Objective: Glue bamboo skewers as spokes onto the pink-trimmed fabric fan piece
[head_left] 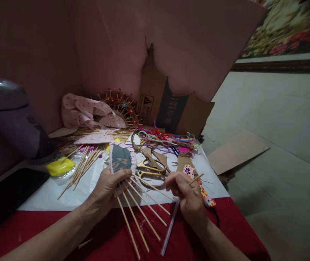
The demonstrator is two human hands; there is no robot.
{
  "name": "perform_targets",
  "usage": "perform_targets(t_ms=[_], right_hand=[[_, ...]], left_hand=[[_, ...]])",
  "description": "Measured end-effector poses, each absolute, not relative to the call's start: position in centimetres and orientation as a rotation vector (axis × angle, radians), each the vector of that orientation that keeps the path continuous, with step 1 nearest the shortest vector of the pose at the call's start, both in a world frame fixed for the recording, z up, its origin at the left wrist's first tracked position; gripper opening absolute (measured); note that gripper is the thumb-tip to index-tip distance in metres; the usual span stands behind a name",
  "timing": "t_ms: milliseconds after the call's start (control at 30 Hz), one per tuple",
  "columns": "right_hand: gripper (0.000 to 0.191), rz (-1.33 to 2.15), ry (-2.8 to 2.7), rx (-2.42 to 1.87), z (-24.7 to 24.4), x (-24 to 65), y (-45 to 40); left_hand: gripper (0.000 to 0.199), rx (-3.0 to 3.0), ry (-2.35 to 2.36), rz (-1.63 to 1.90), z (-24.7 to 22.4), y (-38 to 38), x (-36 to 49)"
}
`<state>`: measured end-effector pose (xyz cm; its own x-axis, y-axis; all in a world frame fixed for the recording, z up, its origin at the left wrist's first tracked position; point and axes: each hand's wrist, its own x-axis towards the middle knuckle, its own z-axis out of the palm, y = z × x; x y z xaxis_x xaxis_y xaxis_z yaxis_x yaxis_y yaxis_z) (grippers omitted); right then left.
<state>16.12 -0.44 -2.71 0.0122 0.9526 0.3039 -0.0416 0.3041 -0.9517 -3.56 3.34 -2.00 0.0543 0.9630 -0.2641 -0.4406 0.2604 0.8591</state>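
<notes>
Part-built, with pieces to spare

The card (121, 159), grey with pale pink edging, is in the left hand (107, 185) above the front of the bench (233, 232). The thumb presses on its lower face with the fingers behind, a firm pinch. The right hand (187, 194) is curled, thumb close to the fingers, and appears to pinch a single stick (196, 178), which is apart from the card.

The edging looks largely done, as it runs round the sides and top; the lower edge is partly covered by the hand. Several fanned sticks (128, 228) spread from below the thumb; whether they are fixed or merely held, I cannot tell. Their tips are bare, whereas the ring (129, 105) at the back bears coloured beads, so this piece seems less advanced.

The single stick is judged not yet placed. Loose sticks (86, 165), pink cloth (75, 112) and yarn (166, 136) lie unused farther back. Scissors (152, 174) rest just beside the card, and a clear rod (169, 229) lies between the hands.
</notes>
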Motion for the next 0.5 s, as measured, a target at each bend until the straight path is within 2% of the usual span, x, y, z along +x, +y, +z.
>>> perform_targets(t_ms=[300,500], right_hand=[[0.035,0.975,-1.126,-0.734,-2.2,15.5,0.4],[0.012,1.016,-1.260,-0.739,-2.4,15.2,-0.2]], left_hand=[[0.019,0.791,0.838,0.971,-1.5,2.4,-3.0],[0.020,0.880,0.722,0.869,-1.6,2.2,-3.0]])
